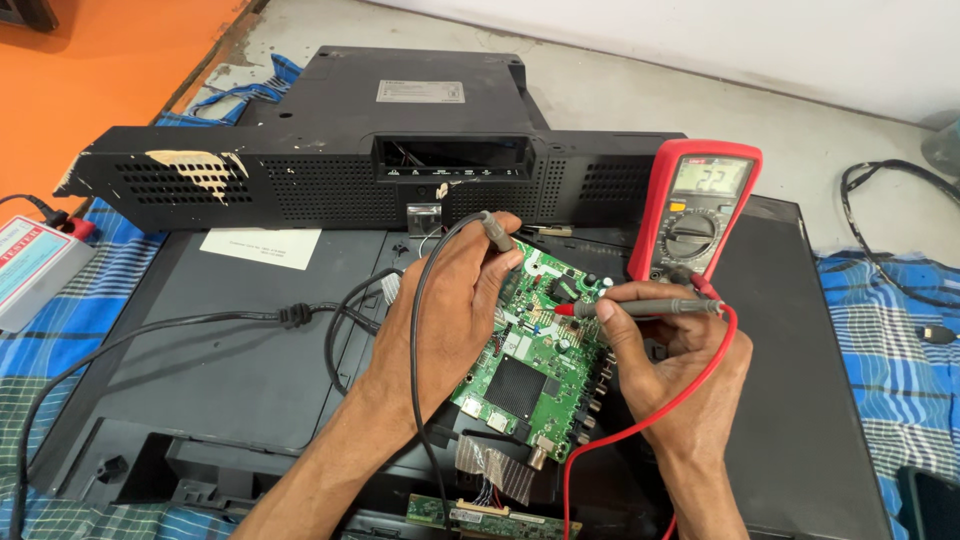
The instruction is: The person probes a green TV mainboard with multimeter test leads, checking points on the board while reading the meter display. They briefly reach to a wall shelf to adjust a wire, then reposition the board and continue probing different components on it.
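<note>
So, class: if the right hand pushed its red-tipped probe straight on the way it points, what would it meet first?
The right hand aims the probe leftward, so it would likely meet the green circuit board first; its tip already seems to touch there, though depth is unclear.

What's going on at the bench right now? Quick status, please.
Left hand holds black probe on green circuit board. Right hand holds red probe to board. Red multimeter propped behind. Nothing blocking.
</note>
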